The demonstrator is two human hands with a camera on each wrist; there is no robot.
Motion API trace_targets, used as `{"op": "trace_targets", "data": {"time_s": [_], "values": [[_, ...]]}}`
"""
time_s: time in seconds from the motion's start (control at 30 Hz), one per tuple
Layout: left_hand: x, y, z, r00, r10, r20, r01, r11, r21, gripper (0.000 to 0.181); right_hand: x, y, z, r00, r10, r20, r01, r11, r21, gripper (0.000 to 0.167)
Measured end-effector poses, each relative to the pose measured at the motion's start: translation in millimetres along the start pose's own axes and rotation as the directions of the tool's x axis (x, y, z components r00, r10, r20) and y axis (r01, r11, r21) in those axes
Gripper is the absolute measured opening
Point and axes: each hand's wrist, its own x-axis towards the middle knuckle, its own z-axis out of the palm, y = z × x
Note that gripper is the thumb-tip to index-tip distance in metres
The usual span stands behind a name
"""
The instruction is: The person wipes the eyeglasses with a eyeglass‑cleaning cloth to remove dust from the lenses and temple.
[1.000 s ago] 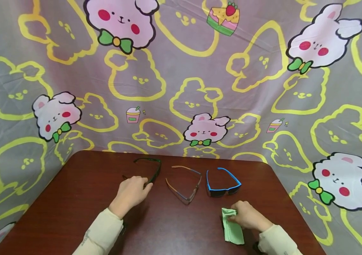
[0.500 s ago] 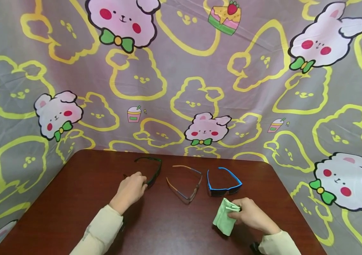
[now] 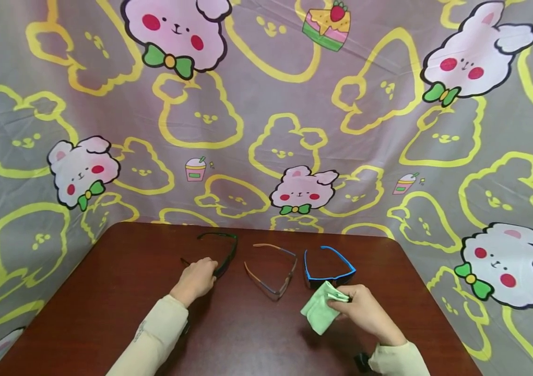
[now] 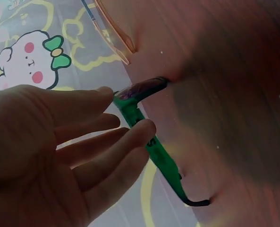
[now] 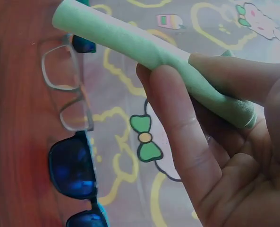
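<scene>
Pale green cloth (image 3: 321, 310), folded into layers, hangs from the right hand (image 3: 365, 308); we see the thumb and fingers pinching it along one edge. We find it held above the table (image 3: 247, 339), a shadow beneath it, on the near side of the blue sunglasses (image 3: 307, 269). From the right wrist we view it edge-on, slim as a tube, between the thumb and the fingers.

On the other side, the left hand (image 3: 196, 279) grasps the green glasses (image 4: 163, 158). From the left wrist we make out the thumb at the front corner of the frame and a fingertip lying across the arm, near the hinge; the dark, bent tip of that arm points down toward the table.

Between the green pair and the blue one we see clear glasses (image 3: 276, 293) with orange-tipped arms, unfolded and touched by neither hand. The blue sunglasses stand just beside them, arms pointing away from the person, and we catch a deep blue sheen on their lenses from the right wrist.

Cream sleeves (image 3: 153, 334) cover both forearms. Behind the dark reddish-brown table we see a grey fabric backdrop (image 3: 228, 162), printed with white rabbit heads and yellow outlines.
</scene>
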Motion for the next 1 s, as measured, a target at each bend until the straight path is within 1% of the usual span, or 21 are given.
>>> {"op": "trace_targets", "data": {"time_s": [0.13,0.37,0.5,0.67,0.87,1.0], "values": [[2.4,-0.4,4.1,1.0,-0.008,0.024,0.008,1.0,-0.003,0.029,-1.6,-6,-2,1.0,-0.021,-0.019,0.021,1.0,0.02,0.013],[6.4,-3.7,7.3,0.999,-0.023,0.043,0.024,0.999,-0.024,0.03,-4.4,-12,-5,0.999,-0.039,-0.037,0.04,0.999,0.026,0.011],[6.2,-3.7,9.9,0.999,-0.031,0.023,0.032,0.999,-0.033,0.024,-5.4,-13,-8,0.998,-0.052,-0.043,0.052,0.999,0.01,0.01],[0.9,-3.0,12.3,1.0,-0.023,-0.018,0.022,0.999,-0.023,0.012,-10.0,-15,-7,0.997,-0.065,-0.038,0.065,0.998,0.006,0.01],[-0.8,-3.0,14.3,0.999,-0.001,-0.047,0.002,1.0,0.008,0.012,-10.7,-18,-8,0.996,-0.065,-0.053,0.066,0.998,0.012,0.01],[-2.2,-3.6,11.2,0.998,-0.009,-0.065,0.01,1.0,0.019,0.014,-8.3,-19,-9,0.995,-0.084,-0.044,0.085,0.996,0.021,0.01]]}}
